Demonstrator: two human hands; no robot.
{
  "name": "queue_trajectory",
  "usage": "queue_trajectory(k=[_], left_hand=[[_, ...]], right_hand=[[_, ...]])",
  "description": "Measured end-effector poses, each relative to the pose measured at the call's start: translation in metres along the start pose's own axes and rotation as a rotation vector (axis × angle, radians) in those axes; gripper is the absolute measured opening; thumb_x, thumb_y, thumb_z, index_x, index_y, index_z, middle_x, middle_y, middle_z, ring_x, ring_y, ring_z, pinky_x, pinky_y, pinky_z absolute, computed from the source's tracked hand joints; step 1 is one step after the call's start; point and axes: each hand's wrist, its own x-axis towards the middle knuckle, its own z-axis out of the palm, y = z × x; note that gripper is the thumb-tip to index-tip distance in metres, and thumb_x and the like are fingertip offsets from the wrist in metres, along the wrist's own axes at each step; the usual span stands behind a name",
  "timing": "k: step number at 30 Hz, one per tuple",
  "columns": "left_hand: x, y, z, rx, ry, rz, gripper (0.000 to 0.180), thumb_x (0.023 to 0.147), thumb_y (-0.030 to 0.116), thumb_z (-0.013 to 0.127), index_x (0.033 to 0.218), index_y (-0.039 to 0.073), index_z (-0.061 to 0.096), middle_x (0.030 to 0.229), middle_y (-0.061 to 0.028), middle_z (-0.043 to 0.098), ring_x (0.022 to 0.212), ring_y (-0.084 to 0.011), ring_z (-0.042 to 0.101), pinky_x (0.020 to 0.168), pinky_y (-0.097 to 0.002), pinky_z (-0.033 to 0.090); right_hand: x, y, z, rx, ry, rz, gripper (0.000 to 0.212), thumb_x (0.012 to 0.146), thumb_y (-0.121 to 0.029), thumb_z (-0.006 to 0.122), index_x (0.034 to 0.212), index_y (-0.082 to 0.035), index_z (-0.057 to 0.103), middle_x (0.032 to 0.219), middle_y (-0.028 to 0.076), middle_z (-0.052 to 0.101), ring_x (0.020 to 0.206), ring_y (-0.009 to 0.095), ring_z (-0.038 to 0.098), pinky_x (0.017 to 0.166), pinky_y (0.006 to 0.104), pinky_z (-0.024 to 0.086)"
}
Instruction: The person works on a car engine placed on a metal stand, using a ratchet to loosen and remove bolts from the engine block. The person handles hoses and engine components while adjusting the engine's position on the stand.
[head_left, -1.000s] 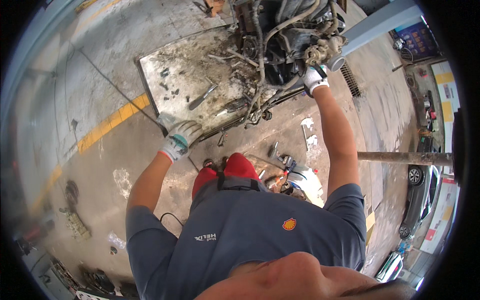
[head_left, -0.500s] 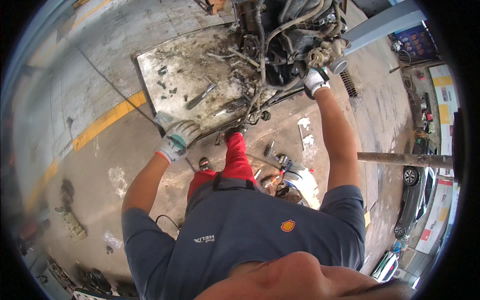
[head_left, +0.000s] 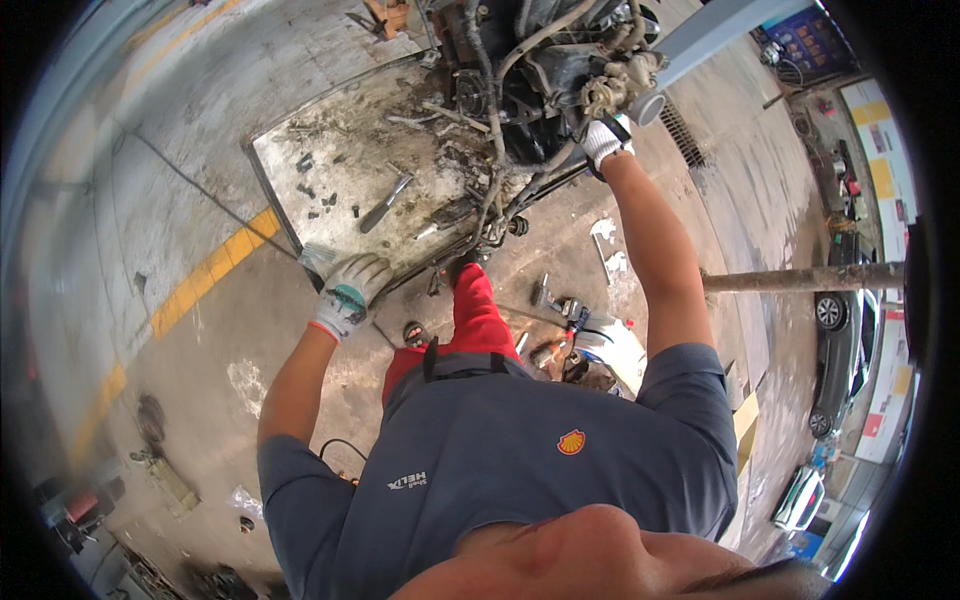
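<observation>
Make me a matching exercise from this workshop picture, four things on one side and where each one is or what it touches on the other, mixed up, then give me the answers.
Things:
1. left hand
2. right hand
3. wrench
4. yellow stripe

Places:
A. lying on the dirty metal sheet
B. painted on the concrete floor
C. at the sheet's near corner
D. up against the engine assembly

Pairs: 1-C, 2-D, 3-A, 4-B
</observation>
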Motion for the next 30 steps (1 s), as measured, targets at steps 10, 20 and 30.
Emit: queue_trajectory(k=[10, 20, 30], left_hand=[[-0.002, -0.004, 0.006, 0.019, -0.053, 0.009, 0.075, 0.072, 0.023, 0.085, 0.142, 0.009, 0.063, 0.149, -0.0091, 0.061, 0.143, -0.029, 0.053, 0.125, -0.0454, 0.04], [-0.004, -0.001, 0.0, -0.002, 0.002, 0.014, 0.066, 0.075, 0.022, 0.084, 0.138, 0.009, 0.066, 0.145, -0.0095, 0.063, 0.14, -0.0294, 0.055, 0.121, -0.0466, 0.043], [-0.003, 0.001, -0.004, -0.011, 0.009, -0.011, 0.051, 0.088, 0.025, 0.078, 0.136, 0.011, 0.068, 0.143, -0.0102, 0.065, 0.138, -0.0311, 0.057, 0.119, -0.0484, 0.045]], right_hand=[[-0.117, -0.004, -0.057, 0.634, 0.396, 0.339, 0.027, 0.105, -0.011, 0.059, 0.127, 0.0, 0.07, 0.107, 0.019, 0.075, 0.089, 0.032, 0.071, 0.081, 0.0429, 0.056], [-0.127, -0.136, -0.07, 2.274, 0.055, 0.585, 0.048, 0.11, -0.019, 0.063, 0.151, 0.002, 0.053, 0.107, 0.004, 0.061, 0.085, 0.014, 0.058, 0.073, 0.0294, 0.051], [-0.007, -0.153, 0.025, 1.938, 0.825, 1.092, 0.022, 0.101, -0.016, 0.077, 0.119, -0.005, 0.07, 0.101, 0.004, 0.073, 0.078, 0.015, 0.066, 0.071, 0.0311, 0.056]])
